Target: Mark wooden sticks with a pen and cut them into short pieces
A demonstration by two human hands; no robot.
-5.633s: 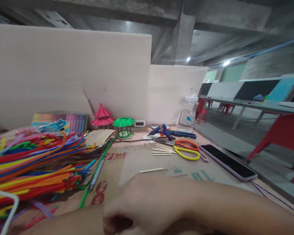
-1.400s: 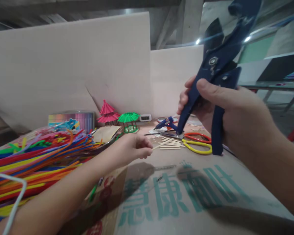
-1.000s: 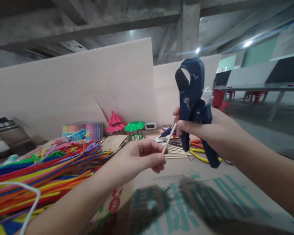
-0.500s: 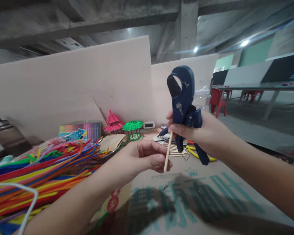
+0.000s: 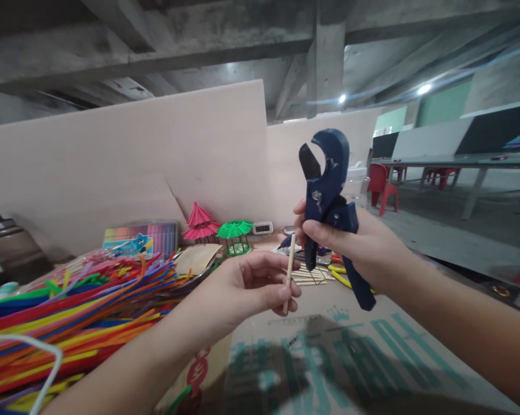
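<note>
Above the desk (image 5: 266,242), in from its right edge, the left hand (image 5: 262,282) pinches a near-upright stick (image 5: 290,265); the right hand (image 5: 357,245) grips the cutter (image 5: 324,193), just opened, seemingly ready to cut.

Stick (image 5: 290,268): pale wood, thin, short, straight. Pinched btwn thumb & fingers of L hand (image 5: 255,285), nr upright, top leaning slightly R, lower end past thumb. Just L of cutter (image 5: 328,191): dk blue w/ blk blade. Gripped in R hand (image 5: 364,239), head up, blade swung apart from curved hook, handles spread below, thin wire loop nr lower end.
</note>
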